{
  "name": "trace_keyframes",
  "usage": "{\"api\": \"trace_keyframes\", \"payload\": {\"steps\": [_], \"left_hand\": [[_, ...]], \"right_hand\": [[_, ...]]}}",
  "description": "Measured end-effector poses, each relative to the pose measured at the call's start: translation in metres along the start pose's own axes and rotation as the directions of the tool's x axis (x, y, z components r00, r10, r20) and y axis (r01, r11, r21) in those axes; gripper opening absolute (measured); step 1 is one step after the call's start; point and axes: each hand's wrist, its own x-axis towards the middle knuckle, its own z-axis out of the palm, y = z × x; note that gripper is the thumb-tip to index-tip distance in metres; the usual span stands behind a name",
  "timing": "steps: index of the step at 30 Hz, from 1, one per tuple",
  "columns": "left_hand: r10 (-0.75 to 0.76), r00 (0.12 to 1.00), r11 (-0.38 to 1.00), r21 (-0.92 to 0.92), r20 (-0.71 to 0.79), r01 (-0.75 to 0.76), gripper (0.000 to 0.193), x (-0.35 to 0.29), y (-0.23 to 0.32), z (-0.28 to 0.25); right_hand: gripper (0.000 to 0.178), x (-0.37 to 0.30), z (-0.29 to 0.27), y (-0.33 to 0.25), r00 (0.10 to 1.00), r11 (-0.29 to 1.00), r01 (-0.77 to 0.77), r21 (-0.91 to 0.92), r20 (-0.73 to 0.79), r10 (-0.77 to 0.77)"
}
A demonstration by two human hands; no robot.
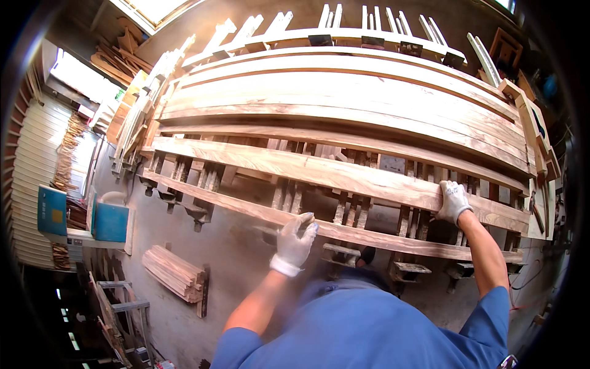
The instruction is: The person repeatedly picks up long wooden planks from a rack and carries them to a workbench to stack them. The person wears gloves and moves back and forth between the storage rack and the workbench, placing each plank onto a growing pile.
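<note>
Grey workshop floor (227,270) spreads beneath a rack of metal bars (289,195) carrying long wooden boards laid left to right. Toward the right end, the right hand (453,200), in a white glove, grips a broad board (295,165), its fingers over the top and its thumb at the near edge; most of that board stretches away to the hand's left. Nearer the person, a narrow strip (221,198) runs along the bars. The left hand (294,243), also gloved, is at the strip's middle, fingers parted and tips against or just over it; whether they pinch it, I cannot tell. Farther back lie wide planks (332,92) side by side. Stacked short strips (175,270) sit on the floor at left.
</note>
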Motion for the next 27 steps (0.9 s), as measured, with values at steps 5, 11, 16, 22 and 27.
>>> {"api": "trace_keyframes", "payload": {"steps": [5, 11, 16, 22, 27], "left_hand": [[0.376, 0.885, 0.729, 0.503, 0.273, -0.465, 0.082, 0.059, -0.012, -0.030], [0.371, 0.591, 0.433, 0.429, 0.716, -0.792, 0.109, 0.192, -0.027, -0.079], [0.245, 0.440, 0.612, 0.214, 0.864, -0.761, 0.106, 0.194, -0.059, -0.103], [0.198, 0.299, 0.489, 0.170, 0.933, -0.855, 0.094, 0.150, -0.033, -0.109], [0.270, 0.225, 0.403, 0.102, 0.936, -0.910, 0.082, 0.111, -0.009, -0.089]], "right_hand": [[0.081, -0.039, -0.041, -0.012, 1.000, 1.000, -0.002, -0.021, -0.023, 0.001], [0.054, -0.135, -0.096, -0.050, 0.989, 0.990, -0.144, -0.007, -0.019, 0.144], [0.055, -0.199, -0.081, -0.081, 0.980, 0.980, -0.200, 0.011, 0.012, 0.200], [0.054, -0.279, -0.066, -0.095, 0.956, 0.956, -0.292, 0.034, -0.023, 0.293], [0.053, -0.350, -0.048, -0.083, 0.899, 0.891, -0.438, -0.118, -0.060, 0.434]]}}
